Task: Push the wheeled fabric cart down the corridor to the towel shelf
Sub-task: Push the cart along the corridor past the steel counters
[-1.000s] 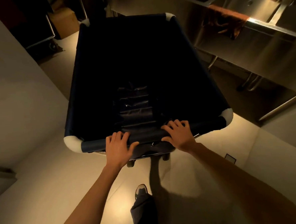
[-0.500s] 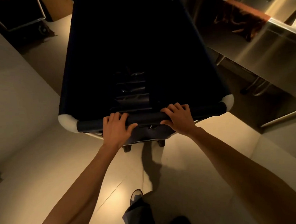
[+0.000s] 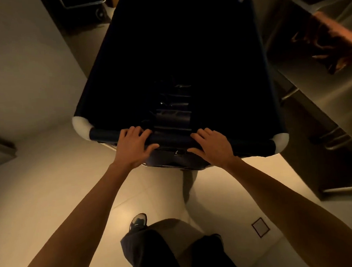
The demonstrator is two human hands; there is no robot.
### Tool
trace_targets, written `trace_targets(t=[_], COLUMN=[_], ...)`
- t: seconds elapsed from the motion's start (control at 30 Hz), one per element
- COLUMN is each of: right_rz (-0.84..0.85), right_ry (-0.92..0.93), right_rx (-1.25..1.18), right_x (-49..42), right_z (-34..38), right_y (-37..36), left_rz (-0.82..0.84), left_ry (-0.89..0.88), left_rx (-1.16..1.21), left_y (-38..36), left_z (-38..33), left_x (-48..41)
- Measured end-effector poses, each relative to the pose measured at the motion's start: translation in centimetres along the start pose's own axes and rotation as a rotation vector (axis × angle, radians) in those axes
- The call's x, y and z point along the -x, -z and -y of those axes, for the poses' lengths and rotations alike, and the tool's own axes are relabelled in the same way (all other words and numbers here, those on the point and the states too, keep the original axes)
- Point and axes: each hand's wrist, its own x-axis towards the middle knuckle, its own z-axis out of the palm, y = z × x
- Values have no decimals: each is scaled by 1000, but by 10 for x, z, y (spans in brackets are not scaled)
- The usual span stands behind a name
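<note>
1. Since the earlier frame, the cart [image 3: 174, 57] had shifted right in the head view and sat closer to the steel counter [image 3: 320, 87]; the brown cloth [image 3: 330, 41] had slid toward the right edge of the view, and both legs now showed at the bottom where only one had shown
2. Head view: the cart, dark fabric with white corner caps, stood on the pale floor [image 3: 51, 192] directly ahead of the person, its near rail [image 3: 171, 138] running across the middle of the view
3. The left hand [image 3: 133, 147] was closed over the near rail, fingers curled over the top and thumb below it
4. The right hand [image 3: 212, 146] gripped the same rail just to the right, fingers over the top, thumb on the near side; the two hands were near each other but apart
5. Both bare forearms reached forward from the lower corners
6. The cart's inside was too dark to read, apart from some folded dark material [image 3: 173, 110] by the near wall
7. A pale wall [image 3: 23, 70] stood on the left, and the counter ran along the right, with the cloth draped over its edge
8. A shoe [image 3: 138, 221] was planted on the floor behind the cart, and a small square floor plate [image 3: 261, 228] lay to the right of the legs
</note>
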Motion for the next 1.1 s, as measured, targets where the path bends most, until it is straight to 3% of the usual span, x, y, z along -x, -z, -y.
trace_targets(t=[0.33, 0.57, 0.77, 1.1], right_rz=[40, 31, 32, 34], right_ry=[158, 231, 262, 221], right_rx=[-1, 33, 40, 63], right_x=[98, 113, 82, -35], right_z=[-84, -130, -158, -175], right_y=[15, 19, 12, -10], left_rz=[-27, -30, -68, -30], left_ry=[97, 130, 134, 173], left_rx=[-22, 7, 10, 0], left_y=[-29, -37, -43, -35], left_z=[-135, -183, -180, -101], left_x=[44, 35, -1, -104])
